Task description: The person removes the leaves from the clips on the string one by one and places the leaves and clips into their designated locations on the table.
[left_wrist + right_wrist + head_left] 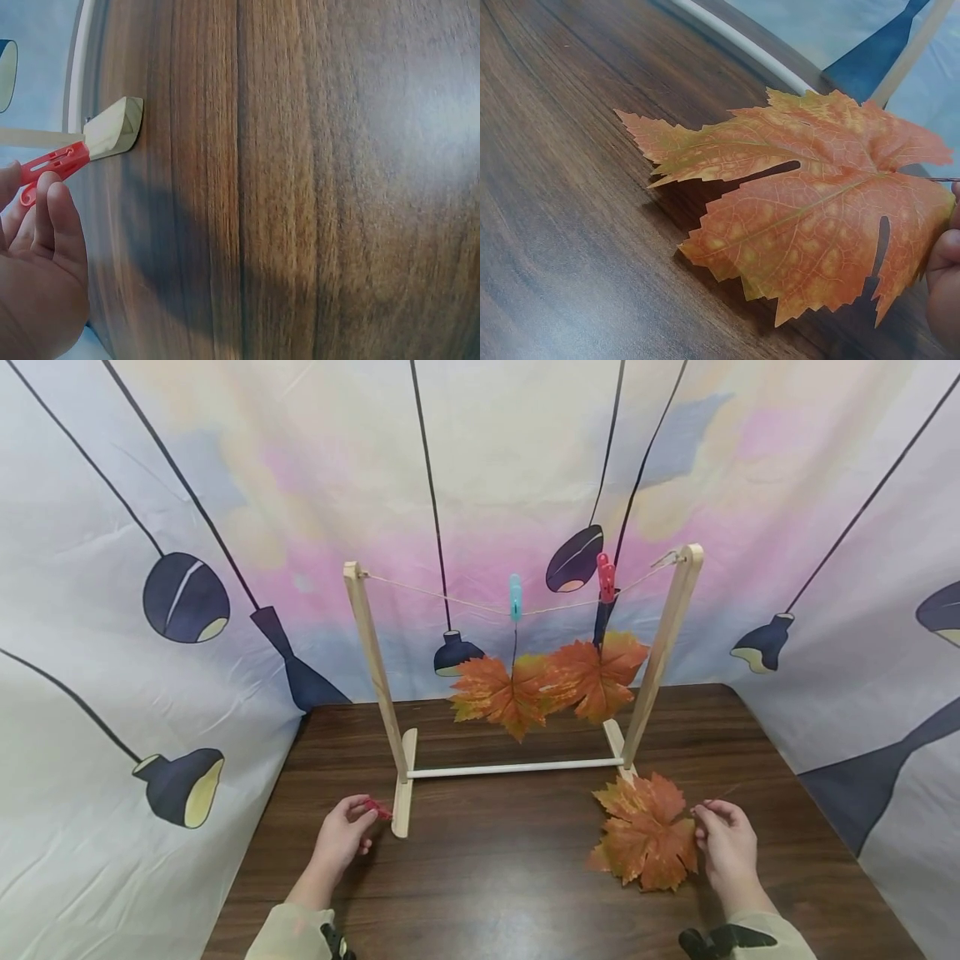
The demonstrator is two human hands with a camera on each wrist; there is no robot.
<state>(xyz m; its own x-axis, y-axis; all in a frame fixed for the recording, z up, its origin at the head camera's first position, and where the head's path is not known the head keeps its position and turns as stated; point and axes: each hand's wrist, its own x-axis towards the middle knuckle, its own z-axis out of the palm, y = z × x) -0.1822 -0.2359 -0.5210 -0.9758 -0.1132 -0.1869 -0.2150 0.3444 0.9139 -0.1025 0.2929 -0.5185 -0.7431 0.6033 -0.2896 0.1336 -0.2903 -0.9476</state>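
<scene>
My left hand pinches a red clothespin between thumb and fingers, beside the left foot of a wooden frame. At the right, my right hand holds an orange artificial maple leaf by its thin stem. The leaf spreads close over the table, with its lobes pointing left. A string runs between the frame's two posts. From it hang two similar leaves: one leaf under a teal clothespin, the other leaf under a red clothespin. These two overlap at their edges.
The wooden frame has a left post, a right post and a white crossbar low between them. It stands on a dark brown wooden table. A printed cloth with painted lamps hangs behind and at both sides.
</scene>
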